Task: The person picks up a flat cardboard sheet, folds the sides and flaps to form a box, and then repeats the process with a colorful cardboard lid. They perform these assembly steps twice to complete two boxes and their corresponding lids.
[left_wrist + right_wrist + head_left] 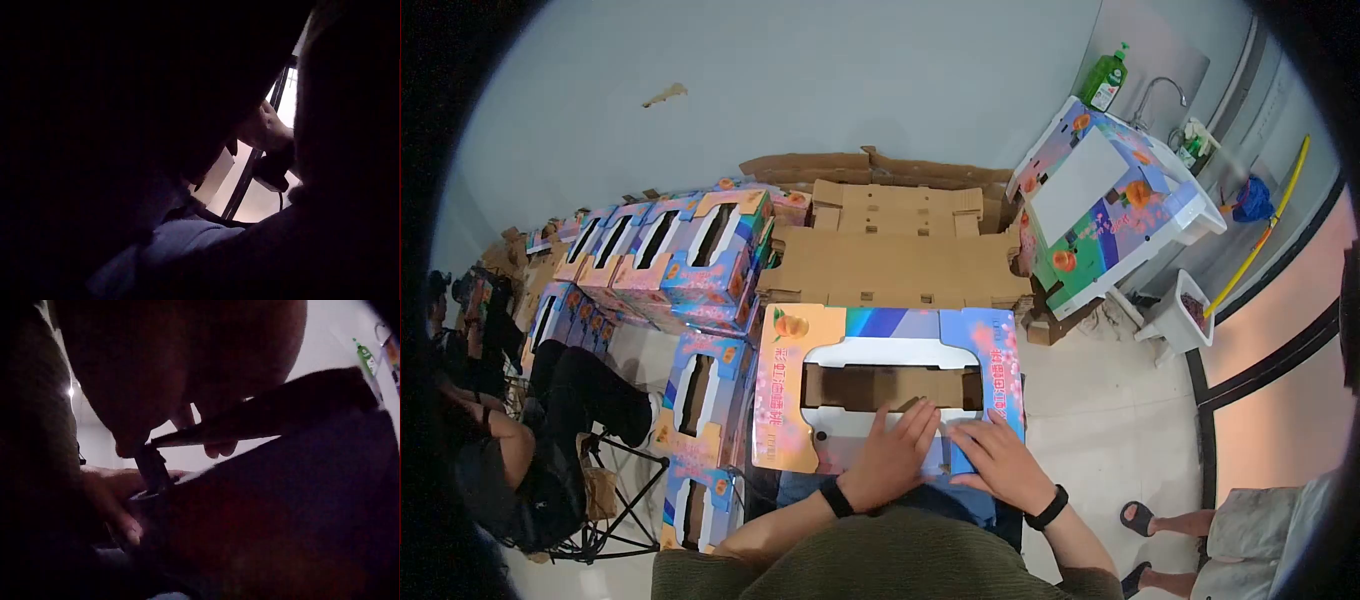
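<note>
A printed cardboard fruit box [788,345] with peach pictures stands in front of me in the head view, with a long opening framed by white flaps in its top. My left hand [888,462] lies on the near white flap, its fingers extended toward the opening. Close beside it, my right hand [1006,466] presses on the near right corner, fingers straight over the blue panel and thumb at the front edge. The left wrist view is mostly dark. In the right wrist view, fingers [215,450] show dimly beyond a dark raised cardboard edge [294,403].
Flattened brown cardboard [890,262] lies behind the box. Rows of finished-looking printed boxes [708,262] stand at left, near a seated person [495,455]. A sink [1197,212] holds printed cardboard sheets [1135,225] at right. Another person's legs [1190,524] appear lower right.
</note>
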`<action>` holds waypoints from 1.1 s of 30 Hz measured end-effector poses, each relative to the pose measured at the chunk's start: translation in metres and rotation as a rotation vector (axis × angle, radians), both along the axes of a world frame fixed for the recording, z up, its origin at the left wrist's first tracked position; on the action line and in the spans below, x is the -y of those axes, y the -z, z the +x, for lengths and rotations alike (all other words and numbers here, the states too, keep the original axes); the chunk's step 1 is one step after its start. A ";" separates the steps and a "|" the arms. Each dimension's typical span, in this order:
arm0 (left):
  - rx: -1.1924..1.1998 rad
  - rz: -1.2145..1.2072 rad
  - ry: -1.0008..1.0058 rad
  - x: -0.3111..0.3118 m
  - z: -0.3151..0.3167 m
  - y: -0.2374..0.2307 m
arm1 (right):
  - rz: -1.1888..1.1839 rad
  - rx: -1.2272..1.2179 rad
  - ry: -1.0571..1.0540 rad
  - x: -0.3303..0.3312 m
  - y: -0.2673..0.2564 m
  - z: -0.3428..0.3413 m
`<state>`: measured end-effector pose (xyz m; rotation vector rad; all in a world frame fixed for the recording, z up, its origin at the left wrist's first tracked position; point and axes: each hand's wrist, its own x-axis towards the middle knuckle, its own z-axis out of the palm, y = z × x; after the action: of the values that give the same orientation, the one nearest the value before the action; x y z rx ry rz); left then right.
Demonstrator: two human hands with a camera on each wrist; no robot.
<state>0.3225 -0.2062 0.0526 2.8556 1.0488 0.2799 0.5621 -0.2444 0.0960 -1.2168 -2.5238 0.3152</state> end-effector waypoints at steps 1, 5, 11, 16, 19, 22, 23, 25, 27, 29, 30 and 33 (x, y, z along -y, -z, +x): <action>-0.014 0.011 0.004 0.003 0.000 0.000 | -0.001 -0.026 0.005 0.002 -0.010 -0.001; -0.001 -0.041 0.075 0.000 -0.010 -0.012 | 0.114 -0.028 0.099 -0.013 -0.048 0.020; 0.021 -0.077 0.062 -0.030 -0.024 -0.044 | 0.291 -0.068 0.222 -0.072 -0.096 0.058; 0.105 0.109 -0.004 -0.061 -0.007 -0.071 | 0.177 -0.059 0.142 -0.139 -0.075 0.066; 0.085 0.093 -0.068 -0.089 0.007 -0.055 | 0.044 -0.036 0.081 -0.166 -0.044 0.050; -0.006 0.013 -0.131 -0.109 0.023 -0.037 | -0.012 0.032 0.054 -0.185 -0.015 0.032; -0.045 -0.024 -0.147 -0.112 0.027 -0.034 | -0.021 0.060 0.046 -0.189 -0.004 0.028; -0.077 -0.138 -0.184 -0.120 0.034 -0.034 | -0.027 0.182 0.105 -0.194 -0.001 0.022; -0.115 -0.190 -0.211 -0.126 0.036 -0.032 | -0.075 0.212 0.120 -0.193 -0.001 0.018; -0.157 -0.173 -0.226 -0.133 0.040 -0.031 | -0.033 0.171 0.125 -0.189 -0.002 0.015; -0.145 -0.161 -0.230 -0.133 0.041 -0.029 | -0.008 0.152 0.127 -0.188 -0.002 0.015; -0.118 -0.124 -0.244 -0.128 0.042 -0.018 | 0.035 0.142 0.133 -0.190 0.005 0.018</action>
<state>0.3643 -0.0779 0.0711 2.6625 1.3877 0.0599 0.5805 -0.0543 0.0914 -1.4317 -2.5372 0.1569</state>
